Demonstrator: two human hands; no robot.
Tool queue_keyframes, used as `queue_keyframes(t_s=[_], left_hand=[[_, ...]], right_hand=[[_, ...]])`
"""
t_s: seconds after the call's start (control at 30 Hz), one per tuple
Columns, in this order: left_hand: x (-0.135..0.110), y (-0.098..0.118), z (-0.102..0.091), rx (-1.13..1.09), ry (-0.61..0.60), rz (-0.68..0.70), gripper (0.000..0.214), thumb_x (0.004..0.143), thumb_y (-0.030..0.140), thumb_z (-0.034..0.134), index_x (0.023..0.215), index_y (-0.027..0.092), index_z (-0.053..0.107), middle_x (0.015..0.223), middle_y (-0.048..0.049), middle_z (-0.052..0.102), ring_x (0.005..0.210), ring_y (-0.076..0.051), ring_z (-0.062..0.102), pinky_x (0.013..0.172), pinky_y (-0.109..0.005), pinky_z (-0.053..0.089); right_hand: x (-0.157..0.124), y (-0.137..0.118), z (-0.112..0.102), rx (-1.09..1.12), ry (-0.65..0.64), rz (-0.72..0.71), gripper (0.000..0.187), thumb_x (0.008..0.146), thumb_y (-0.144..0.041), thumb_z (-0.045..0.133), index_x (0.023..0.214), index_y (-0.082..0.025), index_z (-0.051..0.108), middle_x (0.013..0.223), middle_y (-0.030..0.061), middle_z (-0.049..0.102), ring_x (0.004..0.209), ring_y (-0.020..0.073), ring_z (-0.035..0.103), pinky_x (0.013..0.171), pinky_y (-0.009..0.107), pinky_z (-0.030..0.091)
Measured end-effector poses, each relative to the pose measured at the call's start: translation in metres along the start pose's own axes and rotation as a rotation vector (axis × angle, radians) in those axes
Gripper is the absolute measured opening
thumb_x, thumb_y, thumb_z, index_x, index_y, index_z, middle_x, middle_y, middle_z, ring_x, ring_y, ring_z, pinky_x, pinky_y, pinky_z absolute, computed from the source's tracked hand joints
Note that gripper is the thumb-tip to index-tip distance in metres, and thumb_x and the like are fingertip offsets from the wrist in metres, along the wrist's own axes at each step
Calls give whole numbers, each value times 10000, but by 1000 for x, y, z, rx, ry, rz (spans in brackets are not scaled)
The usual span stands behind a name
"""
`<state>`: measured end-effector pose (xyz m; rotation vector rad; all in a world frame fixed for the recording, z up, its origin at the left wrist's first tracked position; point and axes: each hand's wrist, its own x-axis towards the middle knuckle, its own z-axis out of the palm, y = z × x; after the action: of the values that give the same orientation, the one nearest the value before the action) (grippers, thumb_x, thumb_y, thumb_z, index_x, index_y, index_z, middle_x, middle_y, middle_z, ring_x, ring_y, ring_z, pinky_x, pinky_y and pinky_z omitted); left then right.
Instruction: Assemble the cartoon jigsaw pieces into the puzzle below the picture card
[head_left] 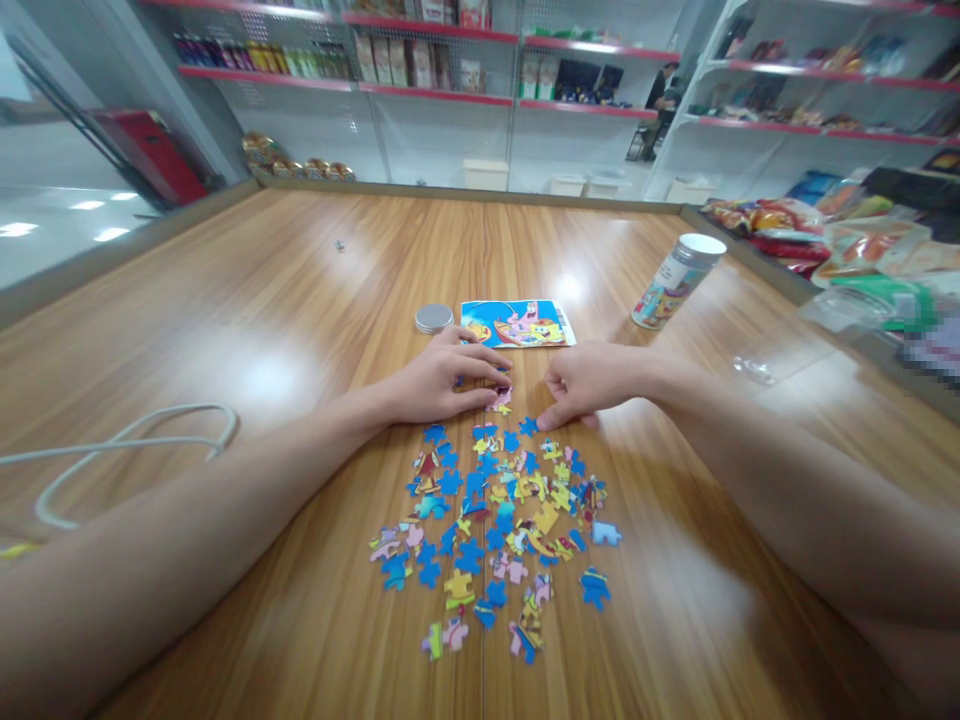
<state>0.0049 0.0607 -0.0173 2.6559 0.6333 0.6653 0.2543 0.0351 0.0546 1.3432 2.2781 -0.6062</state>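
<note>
My left hand (459,378) rests palm down, its fingers apart and stretched over a few puzzle pieces. Its thumb and fingertips are beside a pink puzzle piece (499,398), which they partly hide. My right hand (592,382) is to the right with its fingers curled under; whether they hold anything is hidden. Its thumb tip touches or nearly touches a blue puzzle piece (529,426). Many loose blue, yellow and pink puzzle pieces (469,556) lie scattered nearer to me. Beyond my hands is a colourful cartoon picture card (517,324).
A round silver lid (433,318) lies left of the card. An upright printed canister (675,282) stands at the right. A pale cable (135,442) loops at the left, and clear plastic (754,370) lies right. Packaged goods (795,230) crowd the right edge; shelves (435,92) stand behind.
</note>
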Motion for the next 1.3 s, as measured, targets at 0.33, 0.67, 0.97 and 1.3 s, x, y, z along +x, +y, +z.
queue_keyframes(t_s=[0.33, 0.67, 0.97, 1.3], left_hand=[[0, -1, 0, 10, 1, 12, 248, 942, 393, 652, 1153, 313, 753, 1259, -13, 718, 1202, -246, 517, 1112, -445, 333], [0, -1, 0, 0, 0, 6, 245, 934, 388, 661, 1146, 311, 758, 1260, -14, 719, 1214, -244, 518, 1125, -437, 323], [0, -1, 0, 13, -3, 29, 259, 949, 406, 645, 1158, 298, 753, 1262, -6, 716, 1194, -239, 518, 1115, -428, 330], [0, -1, -1, 14, -5, 24, 246, 946, 395, 650, 1146, 297, 755, 1258, -2, 720, 1210, -242, 511, 1115, -436, 330]], right_hand=[[0, 1, 0, 66, 12, -17, 470, 788, -592, 715, 576, -189, 598, 563, 1, 684, 620, 157, 611, 616, 282, 374], [2, 4, 2, 67, 13, -11, 471, 775, -619, 705, 612, -186, 616, 565, 8, 683, 602, 156, 609, 600, 283, 371], [2, 3, 1, 51, 13, -9, 482, 779, -621, 700, 598, -184, 608, 566, 9, 676, 594, 151, 599, 600, 277, 365], [4, 5, 1, 55, -1, -2, 478, 800, -611, 690, 608, -180, 609, 572, 14, 664, 601, 155, 593, 608, 274, 356]])
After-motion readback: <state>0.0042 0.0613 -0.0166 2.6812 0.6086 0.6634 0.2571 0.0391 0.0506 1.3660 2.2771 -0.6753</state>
